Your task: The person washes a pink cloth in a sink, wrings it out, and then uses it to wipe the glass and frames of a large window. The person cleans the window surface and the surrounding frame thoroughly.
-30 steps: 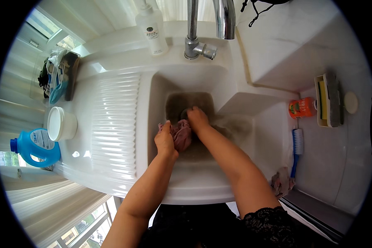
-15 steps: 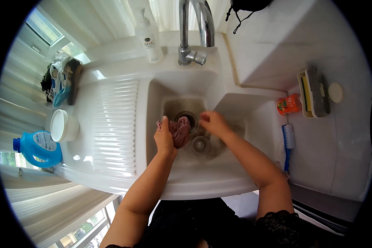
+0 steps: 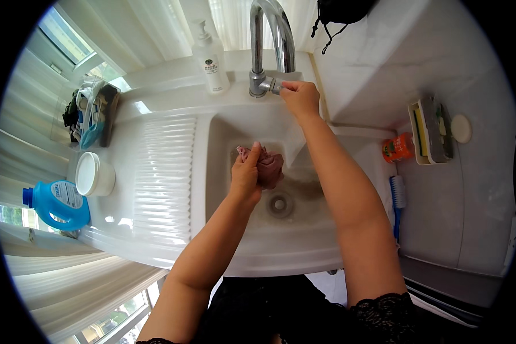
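Observation:
A crumpled dusky-pink cloth (image 3: 271, 170) is bunched in my left hand (image 3: 246, 179), thumb on top, above the white sink basin (image 3: 216, 212). My right hand (image 3: 302, 101) reaches to the back of the sink, its fingers closed around the end of the tap's side handle (image 3: 273, 86). The chrome gooseneck tap (image 3: 285, 46) rises just behind; no stream of water shows from its spout. To the right of the cloth, a round metal drain fitting (image 3: 279, 204) is visible at the basin bottom, with murky water around it. The cloth covers the other drain opening.
Left of the basin lies a ribbed washboard surface (image 3: 163, 183), with a white tub (image 3: 100, 176), a blue jug (image 3: 63, 203) and a clear box of items (image 3: 92, 112) beyond. A pump bottle (image 3: 215, 71) stands behind. At right are an orange bottle (image 3: 398, 148), sponge holder (image 3: 434, 132) and blue-handled brush (image 3: 398, 198).
My right hand has gone from over the basin up to the tap handle and taken hold of it. My left hand, still holding the cloth, appears slightly further right.

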`<act>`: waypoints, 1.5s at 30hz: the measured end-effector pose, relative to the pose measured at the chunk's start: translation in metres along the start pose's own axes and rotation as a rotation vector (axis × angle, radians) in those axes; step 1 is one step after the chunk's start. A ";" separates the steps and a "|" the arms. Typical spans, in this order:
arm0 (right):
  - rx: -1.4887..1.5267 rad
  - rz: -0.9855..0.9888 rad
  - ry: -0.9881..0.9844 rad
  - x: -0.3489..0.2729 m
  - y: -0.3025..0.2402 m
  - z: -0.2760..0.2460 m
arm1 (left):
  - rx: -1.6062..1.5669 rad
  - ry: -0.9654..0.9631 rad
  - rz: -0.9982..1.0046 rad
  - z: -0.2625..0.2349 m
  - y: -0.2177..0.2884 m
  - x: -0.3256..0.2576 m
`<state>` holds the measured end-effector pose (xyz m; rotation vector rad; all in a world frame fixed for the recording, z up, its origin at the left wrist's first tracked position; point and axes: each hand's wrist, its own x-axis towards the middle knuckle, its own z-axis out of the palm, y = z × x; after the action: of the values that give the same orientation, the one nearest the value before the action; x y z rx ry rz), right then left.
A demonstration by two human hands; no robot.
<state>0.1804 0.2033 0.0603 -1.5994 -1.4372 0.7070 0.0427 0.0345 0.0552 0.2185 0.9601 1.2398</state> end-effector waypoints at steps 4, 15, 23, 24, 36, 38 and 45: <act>0.162 0.006 -0.015 -0.011 0.020 0.009 | 0.049 0.000 -0.010 0.002 -0.016 0.014; 0.459 0.361 -0.280 -0.114 0.006 -0.025 | 0.584 -0.267 -0.033 0.028 -0.014 0.066; 0.475 0.348 -0.237 -0.115 0.000 -0.047 | 1.005 -0.379 0.004 0.062 0.011 0.102; 0.479 0.357 -0.238 -0.116 -0.002 -0.049 | 1.008 -0.386 -0.019 0.066 0.012 0.104; 0.817 0.603 -0.458 -0.125 -0.037 -0.029 | 0.741 -0.316 0.116 0.033 0.041 0.027; 0.746 0.560 -0.444 -0.125 -0.037 -0.021 | 0.550 -0.349 0.118 0.010 0.047 0.022; 0.742 0.366 -0.419 -0.128 -0.014 0.014 | 0.404 0.272 -0.012 -0.048 0.025 0.010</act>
<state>0.1388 0.0813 0.0493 -1.1508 -0.9574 1.6442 -0.0088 0.0356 0.0361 0.3655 1.4455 1.0715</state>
